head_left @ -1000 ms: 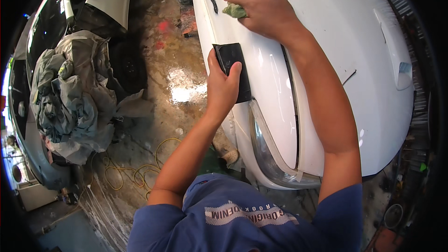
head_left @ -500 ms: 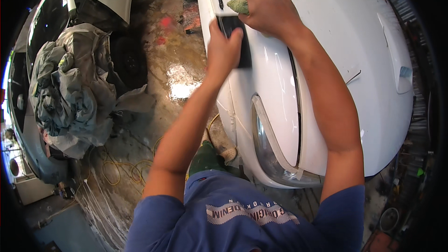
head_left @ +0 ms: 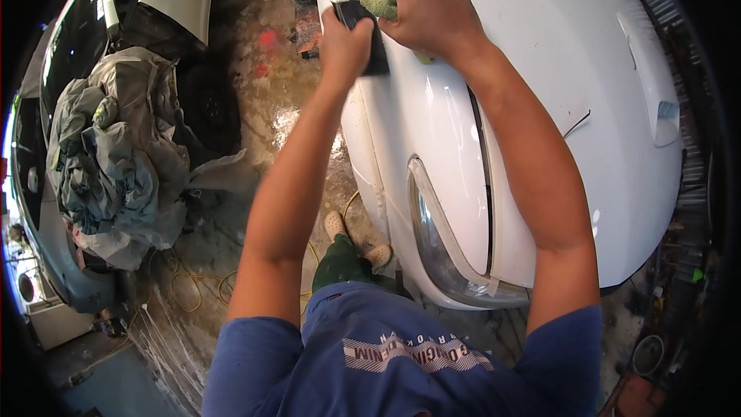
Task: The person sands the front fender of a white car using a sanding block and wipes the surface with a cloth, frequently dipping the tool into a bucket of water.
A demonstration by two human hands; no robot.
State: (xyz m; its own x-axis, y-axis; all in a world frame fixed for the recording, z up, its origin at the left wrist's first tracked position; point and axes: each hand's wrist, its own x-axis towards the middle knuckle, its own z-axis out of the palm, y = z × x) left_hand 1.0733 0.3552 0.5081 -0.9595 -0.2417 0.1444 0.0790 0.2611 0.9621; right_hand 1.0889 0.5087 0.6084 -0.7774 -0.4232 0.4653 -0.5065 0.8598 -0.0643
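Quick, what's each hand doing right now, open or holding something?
Left hand: closed, holding the black sheet at the white car's side.
Right hand: closed, holding the green cloth or sponge.

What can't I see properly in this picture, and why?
All in the head view:
- Underside of the flat black rectangular sheet: it faces away, and the left hand covers part of the top.
- Part of the crumpled yellow-green wad: hidden by the right hand.
- The rest of the glossy white car: cut off by the top edge.
- Anything beneath the crumpled grey-green sheeting: its folds cover it.
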